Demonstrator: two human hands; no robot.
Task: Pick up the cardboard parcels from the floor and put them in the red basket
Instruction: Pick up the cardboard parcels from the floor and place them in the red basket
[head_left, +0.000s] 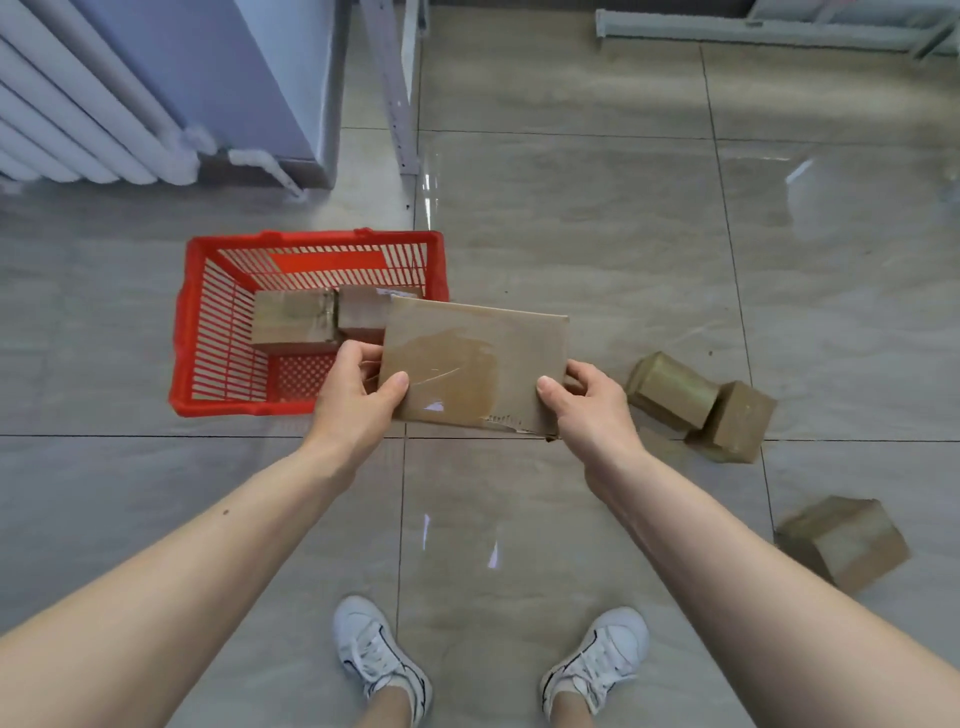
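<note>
I hold a flat taped cardboard parcel (475, 364) in the air, just right of the red basket (208, 332). My left hand (353, 400) grips its left edge, thumb on top. Its right edge is gripped by my right hand (592, 410) the same way. Inside the basket lie two parcels, one on the left (293, 319) and one beside it (363, 312), partly hidden by the held parcel. On the floor to the right rest three more parcels: a long one (670, 389), a small one (735, 421) touching it, and one nearer me (844, 540).
A white radiator (78, 119) and a grey cabinet (234, 78) stand at the back left. A metal rack leg (395, 93) rises behind the basket, and a rack base (753, 31) runs along the far right. My white shoes (379, 654) stand on glossy floor tiles.
</note>
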